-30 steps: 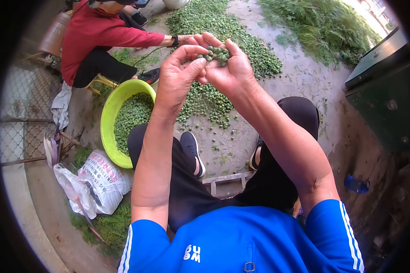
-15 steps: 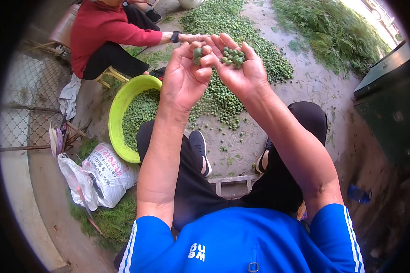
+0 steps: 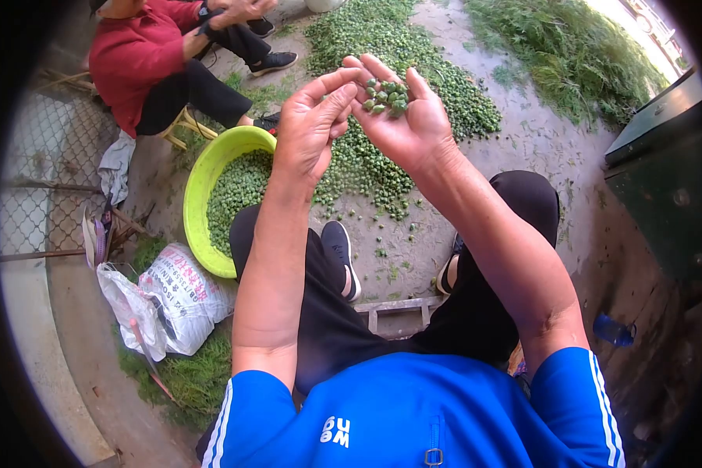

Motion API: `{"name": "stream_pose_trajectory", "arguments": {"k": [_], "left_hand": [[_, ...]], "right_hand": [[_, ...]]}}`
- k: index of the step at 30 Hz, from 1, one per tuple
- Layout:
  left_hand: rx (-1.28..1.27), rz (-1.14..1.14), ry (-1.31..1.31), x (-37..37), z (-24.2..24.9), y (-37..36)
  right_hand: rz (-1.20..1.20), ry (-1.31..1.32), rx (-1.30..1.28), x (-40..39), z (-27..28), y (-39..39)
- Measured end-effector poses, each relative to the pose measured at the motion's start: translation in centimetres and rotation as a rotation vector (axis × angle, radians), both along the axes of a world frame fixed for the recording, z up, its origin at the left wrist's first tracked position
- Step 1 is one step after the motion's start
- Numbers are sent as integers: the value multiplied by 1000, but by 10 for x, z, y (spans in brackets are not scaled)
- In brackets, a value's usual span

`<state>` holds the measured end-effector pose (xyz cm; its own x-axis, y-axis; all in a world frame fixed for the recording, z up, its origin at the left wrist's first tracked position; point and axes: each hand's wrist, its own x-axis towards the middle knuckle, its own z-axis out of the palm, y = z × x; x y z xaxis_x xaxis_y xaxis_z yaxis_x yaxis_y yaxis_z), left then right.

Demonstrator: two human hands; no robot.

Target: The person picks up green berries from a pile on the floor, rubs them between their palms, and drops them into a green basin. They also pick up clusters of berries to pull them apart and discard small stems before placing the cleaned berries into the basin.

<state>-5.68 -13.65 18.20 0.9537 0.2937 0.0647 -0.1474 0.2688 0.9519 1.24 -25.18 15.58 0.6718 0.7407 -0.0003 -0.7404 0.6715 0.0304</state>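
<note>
Several small green pods rest in the palm of my right hand, which faces up and is cupped around them. Beside it, my left hand has its thumb and index finger pinched together near the right fingertips; what they hold, if anything, is too small to make out. Beyond and below both hands, a long heap of green pods spreads over the ground. To the left stands a lime-green basin with many more pods inside.
A person in red sits at the upper left on a yellow stool. White sacks lie below the basin. Leafy green stalks are piled at the upper right, near a dark green metal object. A blue bottle lies at right.
The pods in my left fingers no longer show, and that hand has turned with thumb and index together. The person in red has drawn back an outstretched arm and brought both hands together.
</note>
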Motion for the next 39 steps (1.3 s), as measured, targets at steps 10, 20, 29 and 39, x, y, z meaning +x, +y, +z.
{"name": "stream_pose_trajectory", "arguments": {"k": [10, 20, 29, 39], "left_hand": [[867, 191, -126, 8, -15, -5], [508, -8, -20, -5, -6, -1], [886, 57, -86, -6, -7, -3], [625, 13, -112, -7, -4, -16]], "right_hand": [[-29, 20, -82, -3, -2, 3], [-45, 66, -73, -3, 2, 5], [-52, 65, -89, -2, -2, 8], [-71, 16, -133, 0, -1, 7]]}}
